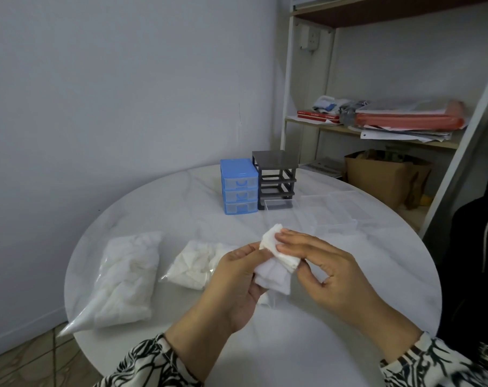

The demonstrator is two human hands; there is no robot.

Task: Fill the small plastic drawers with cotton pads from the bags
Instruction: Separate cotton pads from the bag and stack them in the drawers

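Both hands hold a small stack of white cotton pads (276, 266) above the middle of the round white table (335, 344). My left hand (237, 286) grips the stack from the left and below. My right hand (324, 263) pinches its top and right edge. Two clear bags of cotton pads lie on the table's left: a large bag (125, 277) and a smaller bag (195, 263) beside my left hand. At the back stand a blue drawer unit (238, 187) with three shut drawers and a grey drawer frame (276, 178) without drawers. Clear loose drawers (329, 210) lie to its right.
A shelf unit (377, 129) with papers, red books and an orange folder stands behind the table at the right. A brown paper bag (382, 177) sits on the floor under it. A dark chair (477, 247) stands at the table's right edge.
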